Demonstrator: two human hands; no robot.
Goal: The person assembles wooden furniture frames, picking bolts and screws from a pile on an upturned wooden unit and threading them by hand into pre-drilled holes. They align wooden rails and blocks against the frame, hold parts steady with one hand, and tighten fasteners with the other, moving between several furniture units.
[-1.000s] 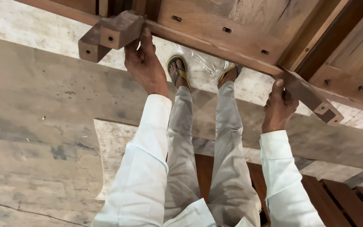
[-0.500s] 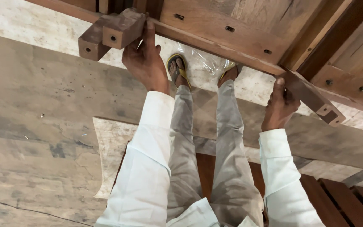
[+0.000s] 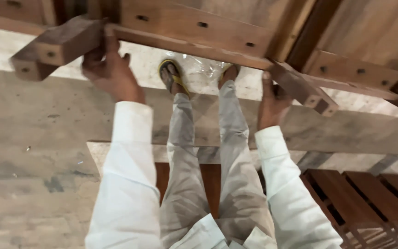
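Wooden frame [image 3: 194, 27], upturned, long rail running left to right above the floor [image 3: 33, 184], ahead of both arms. Left hand [image 3: 109, 74] clasped round the rail beside the left leg block [image 3: 56, 48]; right hand [image 3: 272, 99] gripping near the right leg block [image 3: 309, 94]. Slatted wooden pallets [image 3: 365, 203] lower right.

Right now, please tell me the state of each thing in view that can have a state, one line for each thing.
Left hand: gripping the edge of the wooden frame, next to the leg block.
Right hand: gripping the frame by the other block.
Wooden frame: lifted, held in both hands.
Left leg block: attached, sticking out.
Sandals: worn, flat on the floor.
Slatted pieces: lying on the floor.
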